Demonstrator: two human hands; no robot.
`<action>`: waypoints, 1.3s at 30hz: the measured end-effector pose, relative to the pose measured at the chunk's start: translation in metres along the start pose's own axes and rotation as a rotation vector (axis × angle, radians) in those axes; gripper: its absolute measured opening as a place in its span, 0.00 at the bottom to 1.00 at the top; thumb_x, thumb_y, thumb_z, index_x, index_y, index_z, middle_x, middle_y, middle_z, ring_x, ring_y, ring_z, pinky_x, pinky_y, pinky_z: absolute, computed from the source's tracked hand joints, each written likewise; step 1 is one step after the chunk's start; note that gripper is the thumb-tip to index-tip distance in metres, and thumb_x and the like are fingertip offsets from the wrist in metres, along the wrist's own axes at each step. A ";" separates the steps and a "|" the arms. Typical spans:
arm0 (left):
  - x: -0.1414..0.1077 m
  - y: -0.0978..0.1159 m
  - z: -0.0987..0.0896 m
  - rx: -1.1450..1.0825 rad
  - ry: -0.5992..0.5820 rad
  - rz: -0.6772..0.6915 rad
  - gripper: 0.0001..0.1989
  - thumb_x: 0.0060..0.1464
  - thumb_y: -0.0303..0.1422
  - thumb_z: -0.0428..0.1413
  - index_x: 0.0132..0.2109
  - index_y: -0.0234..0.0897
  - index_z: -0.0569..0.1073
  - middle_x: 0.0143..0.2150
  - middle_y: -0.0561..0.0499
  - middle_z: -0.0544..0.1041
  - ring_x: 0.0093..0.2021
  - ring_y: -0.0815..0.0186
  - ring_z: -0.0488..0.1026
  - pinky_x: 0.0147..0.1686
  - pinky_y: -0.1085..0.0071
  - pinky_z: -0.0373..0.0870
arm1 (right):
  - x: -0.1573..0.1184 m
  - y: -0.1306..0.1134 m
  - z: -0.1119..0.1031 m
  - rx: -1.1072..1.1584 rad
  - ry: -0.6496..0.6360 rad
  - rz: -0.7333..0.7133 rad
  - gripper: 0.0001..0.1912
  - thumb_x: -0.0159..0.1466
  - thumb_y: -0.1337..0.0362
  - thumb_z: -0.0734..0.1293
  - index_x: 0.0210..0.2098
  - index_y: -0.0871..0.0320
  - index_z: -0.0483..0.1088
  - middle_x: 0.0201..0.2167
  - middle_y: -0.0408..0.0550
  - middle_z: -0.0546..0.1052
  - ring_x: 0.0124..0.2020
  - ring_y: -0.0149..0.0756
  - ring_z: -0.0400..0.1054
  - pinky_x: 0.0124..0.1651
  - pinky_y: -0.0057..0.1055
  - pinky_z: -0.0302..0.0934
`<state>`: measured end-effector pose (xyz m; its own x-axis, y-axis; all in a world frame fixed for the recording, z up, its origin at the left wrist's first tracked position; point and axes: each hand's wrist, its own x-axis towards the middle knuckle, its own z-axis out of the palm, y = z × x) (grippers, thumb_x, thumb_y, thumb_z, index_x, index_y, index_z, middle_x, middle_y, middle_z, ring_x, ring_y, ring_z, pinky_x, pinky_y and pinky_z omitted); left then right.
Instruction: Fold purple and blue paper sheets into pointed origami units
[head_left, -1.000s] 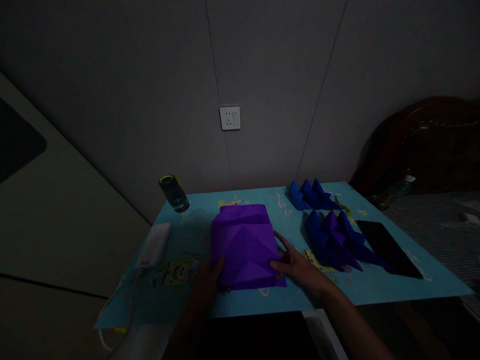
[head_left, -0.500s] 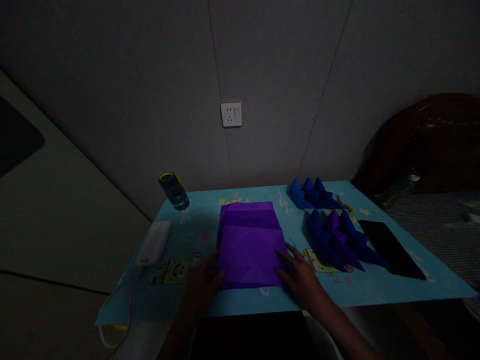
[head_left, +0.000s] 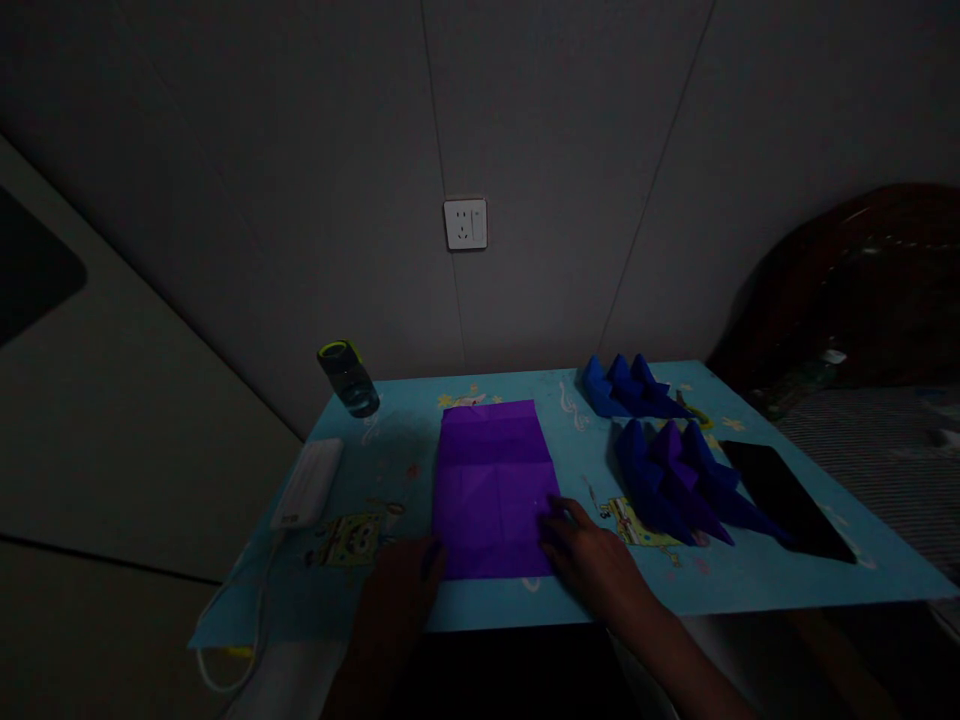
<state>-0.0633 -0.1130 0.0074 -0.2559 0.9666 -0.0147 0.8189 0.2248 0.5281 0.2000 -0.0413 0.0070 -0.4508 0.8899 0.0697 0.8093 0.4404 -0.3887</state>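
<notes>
A creased sheet of purple paper (head_left: 495, 505) lies on the table in front of me, a crease running across its upper part. At its lower left edge is my left hand (head_left: 405, 578), fingers curled in against the paper; shadow hides most of the fingertips. My right hand (head_left: 589, 550) grips the lower right edge, with bent fingers resting on the paper. To the right stands a folded paper piece with several peaks, blue with a purple middle (head_left: 682, 480). Behind it is a similar blue folded piece (head_left: 626, 388).
A dark flat tablet-like slab (head_left: 784, 500) lies at the right. On the left are a water bottle (head_left: 350, 380) and a white power bank (head_left: 309, 485) with a cable (head_left: 262, 600). The blue patterned tabletop (head_left: 405, 420) meets a wall with a socket (head_left: 466, 224).
The purple paper looks narrower, and the offset layer along its left side no longer shows. My right hand has moved slightly left with the paper's right edge. My left hand has shifted slightly down.
</notes>
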 end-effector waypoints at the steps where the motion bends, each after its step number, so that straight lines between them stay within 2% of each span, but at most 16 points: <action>1: 0.001 0.004 -0.002 0.024 -0.002 0.001 0.14 0.56 0.40 0.52 0.43 0.42 0.79 0.43 0.44 0.82 0.45 0.53 0.77 0.49 0.58 0.68 | 0.001 -0.002 -0.003 -0.015 0.016 -0.011 0.14 0.65 0.66 0.64 0.49 0.52 0.74 0.58 0.56 0.70 0.37 0.45 0.78 0.38 0.40 0.73; 4: 0.017 0.023 -0.010 0.095 -0.004 0.101 0.16 0.61 0.40 0.48 0.47 0.41 0.76 0.46 0.43 0.81 0.45 0.54 0.76 0.49 0.59 0.68 | 0.009 -0.008 -0.008 0.001 0.150 -0.088 0.16 0.68 0.62 0.61 0.54 0.52 0.71 0.58 0.55 0.70 0.50 0.48 0.72 0.51 0.45 0.68; 7: 0.058 0.048 -0.010 0.179 0.076 0.353 0.18 0.64 0.35 0.43 0.50 0.34 0.74 0.48 0.40 0.78 0.50 0.56 0.73 0.54 0.61 0.65 | 0.021 -0.015 -0.003 0.038 0.237 -0.182 0.21 0.67 0.57 0.63 0.59 0.52 0.67 0.63 0.56 0.65 0.62 0.50 0.61 0.61 0.51 0.58; 9: 0.094 0.062 -0.003 0.246 0.134 0.440 0.18 0.64 0.33 0.43 0.55 0.32 0.70 0.51 0.39 0.75 0.52 0.57 0.71 0.54 0.62 0.65 | 0.028 -0.019 0.005 0.037 0.210 -0.232 0.27 0.66 0.55 0.65 0.63 0.54 0.62 0.67 0.58 0.59 0.65 0.52 0.55 0.64 0.53 0.54; 11: 0.128 0.069 0.011 0.265 0.146 0.466 0.19 0.63 0.34 0.47 0.58 0.32 0.67 0.57 0.38 0.71 0.58 0.55 0.67 0.58 0.60 0.62 | 0.032 -0.022 0.016 0.017 0.156 -0.266 0.30 0.66 0.53 0.65 0.64 0.55 0.60 0.68 0.60 0.55 0.67 0.54 0.50 0.65 0.55 0.50; 13: 0.155 0.066 0.027 0.281 0.160 0.453 0.24 0.61 0.36 0.51 0.60 0.28 0.65 0.62 0.33 0.66 0.63 0.50 0.61 0.61 0.54 0.58 | 0.033 -0.023 0.025 -0.002 0.101 -0.286 0.31 0.66 0.50 0.63 0.65 0.56 0.59 0.68 0.62 0.55 0.68 0.56 0.48 0.65 0.58 0.48; 16: 0.176 0.053 0.052 0.300 0.170 0.417 0.27 0.61 0.38 0.50 0.60 0.22 0.63 0.62 0.27 0.64 0.64 0.45 0.60 0.60 0.49 0.56 | 0.033 -0.023 0.032 -0.018 0.043 -0.290 0.32 0.67 0.47 0.60 0.66 0.54 0.56 0.69 0.61 0.53 0.69 0.56 0.45 0.65 0.59 0.46; 19: 0.181 0.040 0.067 0.312 0.182 0.400 0.27 0.62 0.38 0.48 0.61 0.21 0.62 0.63 0.26 0.63 0.64 0.44 0.59 0.60 0.48 0.55 | 0.032 -0.022 0.032 -0.018 0.025 -0.286 0.32 0.68 0.46 0.58 0.67 0.53 0.55 0.69 0.60 0.52 0.70 0.55 0.43 0.66 0.58 0.44; 22: 0.179 0.036 0.070 0.324 0.190 0.408 0.27 0.63 0.39 0.46 0.62 0.22 0.62 0.64 0.27 0.62 0.65 0.45 0.57 0.61 0.48 0.54 | 0.033 -0.022 0.030 -0.026 0.020 -0.275 0.33 0.68 0.46 0.59 0.67 0.53 0.55 0.69 0.60 0.53 0.70 0.54 0.43 0.67 0.58 0.43; 26: 0.175 0.045 0.064 0.337 0.187 0.450 0.27 0.64 0.38 0.43 0.62 0.22 0.61 0.66 0.27 0.59 0.67 0.44 0.54 0.63 0.47 0.50 | 0.033 -0.025 0.030 -0.018 0.048 -0.255 0.32 0.67 0.48 0.60 0.65 0.56 0.58 0.68 0.60 0.56 0.69 0.53 0.47 0.67 0.57 0.44; 29: 0.167 0.054 0.064 0.341 0.156 0.522 0.27 0.65 0.40 0.42 0.65 0.30 0.60 0.68 0.34 0.58 0.68 0.48 0.51 0.64 0.48 0.48 | 0.031 -0.028 0.028 0.006 0.105 -0.236 0.26 0.68 0.53 0.61 0.61 0.59 0.65 0.64 0.61 0.63 0.66 0.52 0.53 0.67 0.53 0.47; 32: 0.157 0.058 0.071 0.341 0.105 0.567 0.26 0.65 0.43 0.42 0.64 0.35 0.61 0.68 0.37 0.60 0.68 0.50 0.54 0.63 0.49 0.50 | 0.023 -0.022 0.018 0.009 0.216 -0.217 0.19 0.69 0.61 0.60 0.56 0.58 0.70 0.60 0.56 0.69 0.63 0.48 0.59 0.65 0.49 0.52; 34: 0.152 0.057 0.075 0.337 0.088 0.570 0.26 0.65 0.43 0.43 0.64 0.36 0.62 0.67 0.37 0.61 0.67 0.50 0.55 0.63 0.49 0.51 | 0.012 -0.009 0.005 -0.023 0.326 -0.171 0.18 0.69 0.64 0.60 0.56 0.55 0.69 0.59 0.54 0.70 0.60 0.46 0.62 0.62 0.47 0.56; 38: 0.150 0.058 0.076 0.315 0.078 0.568 0.25 0.65 0.42 0.43 0.63 0.35 0.63 0.67 0.37 0.62 0.67 0.50 0.55 0.64 0.48 0.50 | -0.017 0.031 -0.026 -0.224 0.596 0.086 0.15 0.67 0.64 0.61 0.52 0.58 0.71 0.52 0.60 0.73 0.51 0.53 0.66 0.51 0.50 0.63; 39: 0.150 0.060 0.073 0.309 0.079 0.567 0.25 0.65 0.42 0.43 0.63 0.35 0.63 0.67 0.37 0.62 0.67 0.50 0.55 0.64 0.48 0.50 | -0.025 0.041 -0.033 -0.287 0.614 0.155 0.16 0.67 0.63 0.61 0.52 0.59 0.71 0.52 0.62 0.72 0.51 0.55 0.66 0.50 0.51 0.63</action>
<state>-0.0149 0.0544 -0.0256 0.2323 0.9363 0.2634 0.9450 -0.2814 0.1669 0.2571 -0.0412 0.0194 -0.0956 0.8140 0.5729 0.9529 0.2412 -0.1838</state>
